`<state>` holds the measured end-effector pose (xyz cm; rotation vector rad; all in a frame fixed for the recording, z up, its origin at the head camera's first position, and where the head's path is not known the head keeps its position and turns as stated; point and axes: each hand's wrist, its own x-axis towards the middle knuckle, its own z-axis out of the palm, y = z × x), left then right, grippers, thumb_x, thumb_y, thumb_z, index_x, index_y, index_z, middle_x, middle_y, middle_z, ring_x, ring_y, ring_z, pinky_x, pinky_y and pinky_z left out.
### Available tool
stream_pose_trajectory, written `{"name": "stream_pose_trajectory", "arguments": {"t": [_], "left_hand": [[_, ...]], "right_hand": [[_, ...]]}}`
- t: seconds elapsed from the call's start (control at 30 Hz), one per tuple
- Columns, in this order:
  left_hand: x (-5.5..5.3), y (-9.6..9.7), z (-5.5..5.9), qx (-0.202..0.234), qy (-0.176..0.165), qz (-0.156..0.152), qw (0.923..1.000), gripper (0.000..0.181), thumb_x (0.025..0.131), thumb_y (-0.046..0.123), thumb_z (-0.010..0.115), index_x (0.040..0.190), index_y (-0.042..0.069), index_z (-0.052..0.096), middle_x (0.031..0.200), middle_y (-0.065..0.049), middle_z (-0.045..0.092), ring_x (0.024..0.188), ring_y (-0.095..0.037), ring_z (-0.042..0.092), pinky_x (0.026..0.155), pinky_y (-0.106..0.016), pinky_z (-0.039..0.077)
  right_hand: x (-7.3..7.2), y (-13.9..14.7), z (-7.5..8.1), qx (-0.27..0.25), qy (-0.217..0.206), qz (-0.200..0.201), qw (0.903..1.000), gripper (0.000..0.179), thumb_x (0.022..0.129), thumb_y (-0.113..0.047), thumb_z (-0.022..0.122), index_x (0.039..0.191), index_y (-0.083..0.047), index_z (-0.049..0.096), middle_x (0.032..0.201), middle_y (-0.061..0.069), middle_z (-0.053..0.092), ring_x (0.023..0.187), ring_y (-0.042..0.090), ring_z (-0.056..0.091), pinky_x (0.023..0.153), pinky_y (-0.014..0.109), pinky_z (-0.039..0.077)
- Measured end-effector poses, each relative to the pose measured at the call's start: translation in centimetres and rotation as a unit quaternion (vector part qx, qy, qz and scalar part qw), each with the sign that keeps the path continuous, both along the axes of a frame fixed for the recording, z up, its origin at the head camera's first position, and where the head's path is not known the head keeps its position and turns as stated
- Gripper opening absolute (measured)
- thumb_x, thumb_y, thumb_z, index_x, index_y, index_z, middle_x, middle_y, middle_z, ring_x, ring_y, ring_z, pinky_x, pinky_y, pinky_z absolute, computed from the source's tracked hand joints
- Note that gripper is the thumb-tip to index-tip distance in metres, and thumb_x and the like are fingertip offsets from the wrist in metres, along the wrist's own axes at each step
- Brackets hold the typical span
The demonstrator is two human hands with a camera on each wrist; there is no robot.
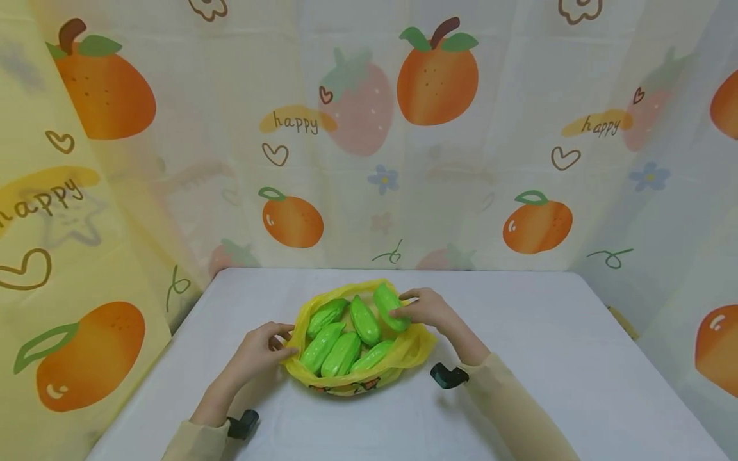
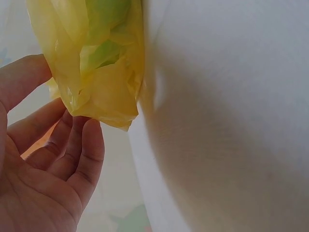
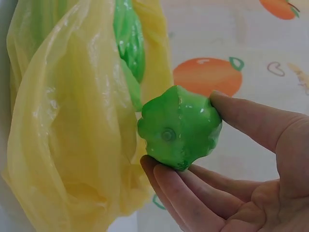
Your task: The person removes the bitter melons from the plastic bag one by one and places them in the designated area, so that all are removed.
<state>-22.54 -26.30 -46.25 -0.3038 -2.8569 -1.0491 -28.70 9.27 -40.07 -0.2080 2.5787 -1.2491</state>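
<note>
A yellow plastic bag [image 1: 421, 349] lies wide open on the table, with several glossy green bitter melons [image 1: 341, 354] inside; they look like plastic models. At the bag's right side my right hand [image 1: 429, 308] holds another green bitter melon [image 1: 385, 301] over the opening. In the right wrist view, thumb and fingers grip this bitter melon [image 3: 181, 128] around its ridged end, beside the bag's wall. My left hand [image 1: 256, 353] pinches the bag's left rim. From the left wrist, the thumb and fingers are on either side of the bag's edge [image 2: 106, 94].
The table [image 1: 548, 371] has a white cover. A fruit-printed curtain [image 1: 357, 179] hangs behind it and along both sides. A black wrist mount [image 1: 243, 424] sits at the left cuff, and another black mount [image 1: 449, 376] at the right.
</note>
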Motion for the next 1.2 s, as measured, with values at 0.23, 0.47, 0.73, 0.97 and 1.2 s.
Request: {"name": "stream_pose_trajectory", "arguments": {"t": [0.23,0.47,0.73,0.97,1.2], "left_hand": [[0.0,0.0,-0.2,-0.006,0.001,0.003,1.0,0.046,0.078,0.025,0.078,0.119,0.009,0.065,0.096,-0.001,0.066,0.077,-0.01,0.057,0.065,-0.024,0.047],[0.3,0.1,0.0,-0.004,-0.002,0.001,1.0,0.045,0.079,0.024,0.077,0.12,0.009,0.064,0.097,-0.002,0.065,0.078,-0.011,0.057,0.066,-0.026,0.047],[0.7,0.2,0.5,-0.001,-0.001,0.001,1.0,0.046,0.08,0.026,0.076,0.12,0.007,0.064,0.097,-0.002,0.065,0.079,-0.011,0.057,0.067,-0.026,0.048],[0.7,0.2,0.3,-0.003,0.005,-0.001,1.0,0.046,0.079,0.025,0.077,0.119,0.006,0.064,0.097,-0.003,0.065,0.078,-0.011,0.057,0.067,-0.026,0.048],[0.6,0.2,0.5,-0.008,0.012,-0.004,0.9999,0.045,0.079,0.025,0.077,0.118,0.006,0.065,0.096,-0.001,0.066,0.077,-0.01,0.057,0.066,-0.025,0.047]], "right_hand": [[0.4,1.2,0.8,-0.008,0.009,-0.009,0.9999,0.062,0.079,-0.034,0.075,0.129,-0.003,0.056,0.117,0.018,0.065,0.095,0.024,0.068,0.087,0.042,0.051],[0.8,2.6,1.3,-0.008,0.008,-0.031,0.9995,0.064,0.08,-0.037,0.074,0.13,-0.002,0.055,0.118,0.02,0.065,0.097,0.026,0.067,0.09,0.047,0.049],[0.8,4.2,1.4,-0.009,0.01,-0.048,0.9988,0.067,0.081,-0.037,0.073,0.132,0.0,0.052,0.121,0.021,0.063,0.102,0.028,0.065,0.091,0.047,0.049],[0.8,5.8,1.3,-0.002,0.013,-0.067,0.9977,0.068,0.08,-0.038,0.074,0.132,0.0,0.052,0.122,0.021,0.062,0.105,0.03,0.064,0.089,0.045,0.05],[0.9,7.6,1.3,-0.004,0.015,-0.081,0.9966,0.07,0.079,-0.039,0.074,0.132,0.0,0.052,0.121,0.021,0.063,0.104,0.03,0.065,0.089,0.046,0.049]]}}
